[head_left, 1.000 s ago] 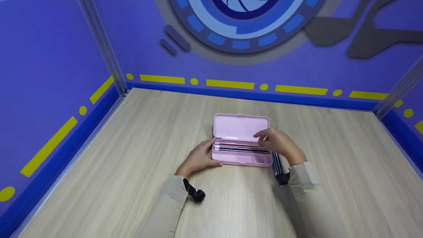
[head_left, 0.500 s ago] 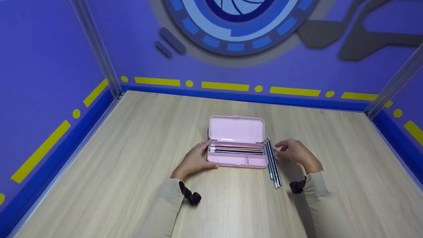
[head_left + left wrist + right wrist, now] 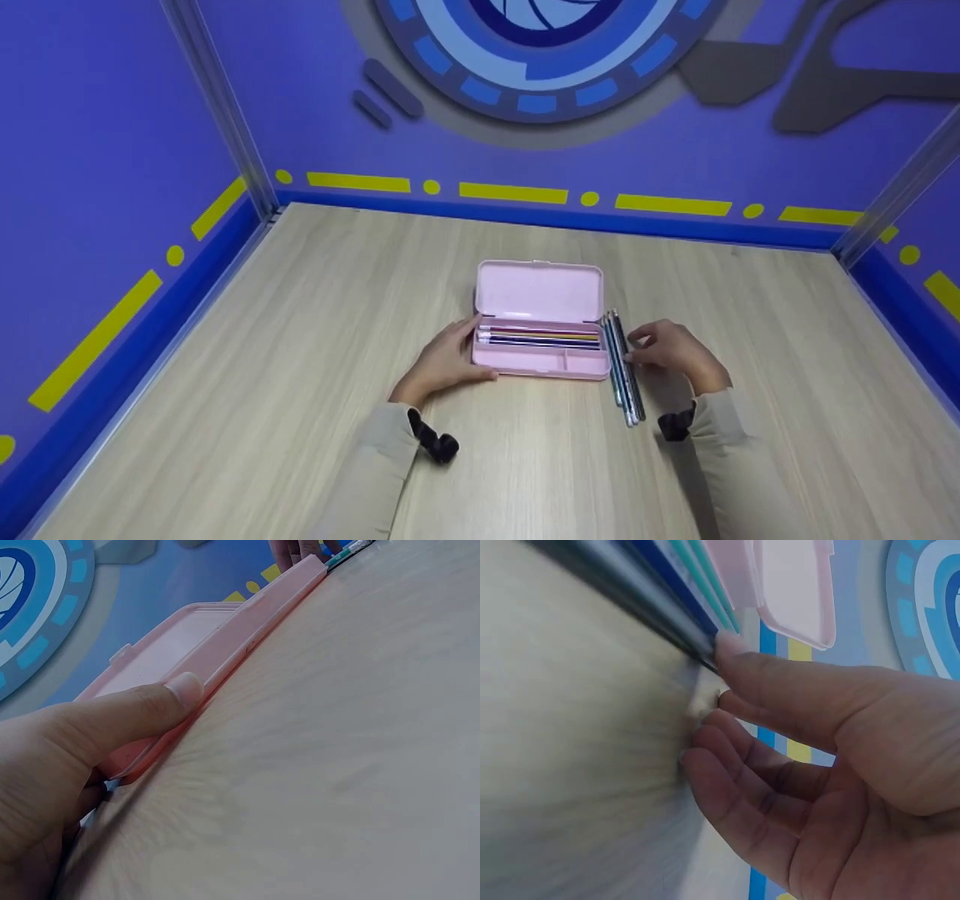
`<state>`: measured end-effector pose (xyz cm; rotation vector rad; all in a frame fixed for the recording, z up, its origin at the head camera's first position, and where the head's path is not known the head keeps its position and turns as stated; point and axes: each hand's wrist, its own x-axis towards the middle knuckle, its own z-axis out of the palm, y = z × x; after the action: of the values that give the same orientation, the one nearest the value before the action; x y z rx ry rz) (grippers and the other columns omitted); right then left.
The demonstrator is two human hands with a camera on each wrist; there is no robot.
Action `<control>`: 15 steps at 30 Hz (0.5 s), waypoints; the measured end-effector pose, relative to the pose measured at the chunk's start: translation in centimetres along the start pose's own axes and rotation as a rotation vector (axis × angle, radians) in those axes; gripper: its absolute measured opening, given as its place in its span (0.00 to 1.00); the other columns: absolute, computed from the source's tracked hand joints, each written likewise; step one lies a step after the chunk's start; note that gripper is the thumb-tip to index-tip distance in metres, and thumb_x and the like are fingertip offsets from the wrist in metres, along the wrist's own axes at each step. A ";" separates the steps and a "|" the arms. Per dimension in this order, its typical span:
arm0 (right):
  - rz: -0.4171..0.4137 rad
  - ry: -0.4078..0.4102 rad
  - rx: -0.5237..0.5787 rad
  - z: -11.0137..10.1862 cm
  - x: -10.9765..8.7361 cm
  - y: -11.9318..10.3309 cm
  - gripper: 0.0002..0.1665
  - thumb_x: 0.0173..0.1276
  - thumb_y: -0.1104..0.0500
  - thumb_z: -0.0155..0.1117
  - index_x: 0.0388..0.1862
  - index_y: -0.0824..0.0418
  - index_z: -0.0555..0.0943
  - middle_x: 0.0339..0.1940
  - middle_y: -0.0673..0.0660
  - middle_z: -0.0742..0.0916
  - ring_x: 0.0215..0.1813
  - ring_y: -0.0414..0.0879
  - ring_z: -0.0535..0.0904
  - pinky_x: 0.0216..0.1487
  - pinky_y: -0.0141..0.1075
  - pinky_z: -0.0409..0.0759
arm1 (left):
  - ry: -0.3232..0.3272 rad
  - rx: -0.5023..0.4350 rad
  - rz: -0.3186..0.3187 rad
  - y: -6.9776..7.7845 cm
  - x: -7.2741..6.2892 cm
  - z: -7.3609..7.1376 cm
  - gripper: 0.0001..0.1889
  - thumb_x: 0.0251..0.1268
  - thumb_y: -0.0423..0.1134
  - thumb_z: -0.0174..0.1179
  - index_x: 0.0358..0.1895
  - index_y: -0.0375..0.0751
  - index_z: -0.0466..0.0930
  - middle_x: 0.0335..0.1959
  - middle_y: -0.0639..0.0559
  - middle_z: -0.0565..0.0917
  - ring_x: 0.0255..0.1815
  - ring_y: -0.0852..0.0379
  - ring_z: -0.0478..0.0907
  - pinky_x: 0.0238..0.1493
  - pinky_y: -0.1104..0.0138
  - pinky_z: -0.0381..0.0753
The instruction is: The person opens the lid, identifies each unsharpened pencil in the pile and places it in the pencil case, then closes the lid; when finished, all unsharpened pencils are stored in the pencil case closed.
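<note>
A pink pencil case [image 3: 538, 291] lies on the table with its lid folded back. Several pencils [image 3: 540, 339] fill its long rear compartment, their eraser ends to the left. My left hand [image 3: 441, 361] grips the case's left end; in the left wrist view the thumb presses along its front wall. Just right of the case, several loose pencils [image 3: 618, 375] lie side by side, pointing away from me. At their right side, my right hand [image 3: 673, 352] pinches a dark pencil [image 3: 656, 611] between thumb and index finger. The other fingers are loosely curled near the tabletop.
The case's front compartments [image 3: 529, 360] show bare pink plastic. Blue-purple panels [image 3: 450, 135] stand along the back and both sides of the wooden table [image 3: 360, 300]. A black strap with a small device [image 3: 442, 448] sits at each wrist.
My right hand has moved from over the case to the loose pencils at its right and has taken hold of a dark one, whose near end has shifted right. My left hand stays on the case.
</note>
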<state>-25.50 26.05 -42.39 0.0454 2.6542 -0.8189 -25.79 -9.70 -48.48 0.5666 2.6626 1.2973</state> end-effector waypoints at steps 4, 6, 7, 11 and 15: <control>0.003 0.028 0.027 0.3 -0.2 -0.4 0.29 0.61 0.60 0.66 0.59 0.73 0.75 0.38 0.63 0.85 0.34 0.46 0.78 0.34 0.35 0.78 | 0.003 0.003 0.002 -0.1 0.0 0.0 0.54 0.40 0.53 0.77 0.75 0.47 0.57 0.74 0.41 0.62 0.74 0.42 0.58 0.74 0.50 0.57; -0.001 0.047 0.041 0.5 -0.2 -0.5 0.28 0.61 0.61 0.66 0.58 0.75 0.75 0.36 0.62 0.84 0.32 0.46 0.77 0.33 0.33 0.77 | 0.003 0.006 0.007 -0.1 -0.1 0.0 0.54 0.40 0.53 0.76 0.74 0.46 0.57 0.73 0.40 0.62 0.74 0.41 0.58 0.74 0.50 0.57; 0.001 0.054 0.045 0.5 -0.2 -0.5 0.28 0.61 0.61 0.65 0.58 0.75 0.75 0.34 0.61 0.84 0.31 0.45 0.77 0.31 0.33 0.77 | 0.002 0.007 0.006 -0.1 -0.1 0.0 0.54 0.40 0.53 0.76 0.74 0.46 0.57 0.73 0.41 0.62 0.74 0.41 0.58 0.74 0.50 0.57; -0.012 0.074 0.054 0.6 -0.2 -0.5 0.27 0.60 0.63 0.64 0.57 0.77 0.74 0.28 0.59 0.83 0.26 0.43 0.76 0.26 0.31 0.76 | 0.006 0.004 0.015 0.1 -0.1 -0.1 0.54 0.41 0.52 0.76 0.74 0.45 0.58 0.73 0.39 0.63 0.73 0.41 0.59 0.73 0.49 0.58; -0.010 0.087 0.064 0.7 -0.2 -0.4 0.27 0.61 0.65 0.63 0.57 0.77 0.73 0.29 0.61 0.83 0.24 0.42 0.77 0.23 0.32 0.78 | 0.009 -0.001 0.023 0.1 -0.1 -0.1 0.54 0.40 0.52 0.77 0.74 0.44 0.58 0.72 0.39 0.64 0.73 0.40 0.60 0.73 0.49 0.59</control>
<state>-25.16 25.38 -42.64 0.0854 2.7106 -0.9248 -25.70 -9.70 -48.33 0.5940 2.6701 1.3100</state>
